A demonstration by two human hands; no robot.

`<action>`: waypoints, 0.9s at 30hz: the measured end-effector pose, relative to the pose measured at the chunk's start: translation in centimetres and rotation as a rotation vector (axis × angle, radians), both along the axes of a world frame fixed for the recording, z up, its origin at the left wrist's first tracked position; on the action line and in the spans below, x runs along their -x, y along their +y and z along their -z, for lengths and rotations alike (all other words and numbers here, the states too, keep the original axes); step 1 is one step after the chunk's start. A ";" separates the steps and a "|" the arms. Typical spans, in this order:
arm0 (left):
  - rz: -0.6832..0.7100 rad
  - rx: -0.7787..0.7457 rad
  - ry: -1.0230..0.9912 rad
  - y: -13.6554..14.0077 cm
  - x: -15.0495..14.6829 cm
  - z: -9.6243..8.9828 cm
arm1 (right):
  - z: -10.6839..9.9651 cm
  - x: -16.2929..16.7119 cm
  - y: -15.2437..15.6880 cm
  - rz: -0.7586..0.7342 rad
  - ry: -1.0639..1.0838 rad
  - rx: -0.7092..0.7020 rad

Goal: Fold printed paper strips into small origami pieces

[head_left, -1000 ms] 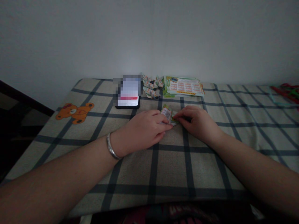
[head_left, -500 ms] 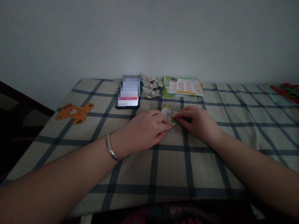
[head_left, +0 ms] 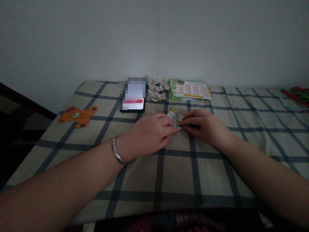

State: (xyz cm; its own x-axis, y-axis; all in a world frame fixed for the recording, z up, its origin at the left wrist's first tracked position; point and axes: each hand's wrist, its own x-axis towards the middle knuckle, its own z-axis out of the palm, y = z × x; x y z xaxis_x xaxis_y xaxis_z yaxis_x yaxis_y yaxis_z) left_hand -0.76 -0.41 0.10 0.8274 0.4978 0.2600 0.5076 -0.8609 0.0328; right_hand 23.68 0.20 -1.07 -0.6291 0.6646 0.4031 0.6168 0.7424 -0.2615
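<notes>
A small folded printed paper [head_left: 172,118], green and white with tiny print, lies on the checked cloth between my hands. My left hand [head_left: 154,133], with a silver bangle at the wrist, has its fingers bent over the near left part of the paper and presses it down. With thumb and fingertips my right hand [head_left: 201,124] pinches the paper's right edge. Fingers cover part of the paper, so its whole shape cannot be made out.
Behind the hands lie a phone [head_left: 133,95] with a lit screen, several folded paper pieces [head_left: 156,91] and a stack of printed calendar sheets [head_left: 190,89]. An orange bear figure [head_left: 77,116] is at the left. Red and green items [head_left: 298,95] sit far right. A wall stands behind.
My right thumb and fingers have shifted slightly on the paper's right edge. My left hand stays nearly still; the whole view has moved a little.
</notes>
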 end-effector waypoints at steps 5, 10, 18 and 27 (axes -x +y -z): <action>-0.047 -0.027 -0.023 -0.1 0.0 -0.1 | -0.1 0.6 -0.1 0.002 -0.021 -0.024; -0.016 -0.029 -0.079 0.1 0.1 0.1 | -0.1 0.6 -0.1 0.005 -0.053 -0.048; 0.014 0.065 -0.177 1.3 0.6 0.4 | -0.2 0.5 -0.2 -0.001 -0.041 -0.029; 0.007 0.003 -0.154 0.7 0.5 0.5 | 0.1 0.5 -0.1 0.007 -0.029 -0.081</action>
State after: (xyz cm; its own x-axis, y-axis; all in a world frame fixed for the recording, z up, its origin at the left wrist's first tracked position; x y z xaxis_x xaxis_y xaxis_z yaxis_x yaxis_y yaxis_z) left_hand -1.30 0.32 -0.35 0.7810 0.4933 0.3829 0.4907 -0.8641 0.1123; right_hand 23.21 0.09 -1.18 -0.6369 0.6349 0.4373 0.6284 0.7562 -0.1825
